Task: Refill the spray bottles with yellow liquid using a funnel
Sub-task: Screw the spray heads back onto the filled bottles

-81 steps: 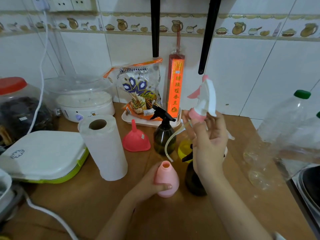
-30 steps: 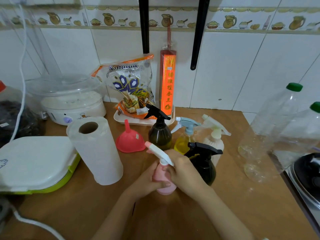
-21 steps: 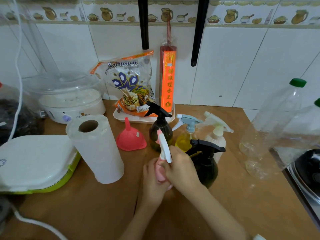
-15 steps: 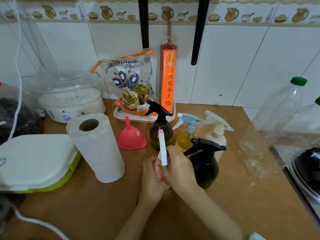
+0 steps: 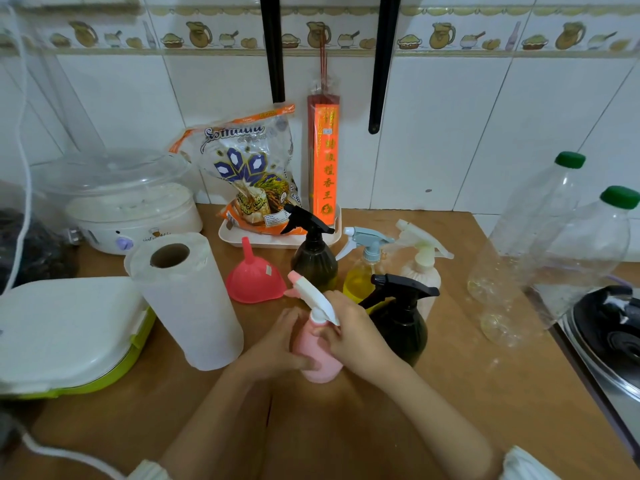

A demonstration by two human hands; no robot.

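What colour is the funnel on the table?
Pinkish red; the funnel shows clearly in the head view, upside down.

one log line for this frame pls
step: screwing spray head | left hand: holds pink bottle | right hand: grips its collar | funnel: inverted on counter, untouched

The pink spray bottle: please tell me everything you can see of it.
The pink spray bottle is small, rounded, opaque plastic, standing upright on the wooden table. Its white trigger head with pink nozzle sits on the neck, pointing up-left. The left hand holds the body; the right hand grips the collar.
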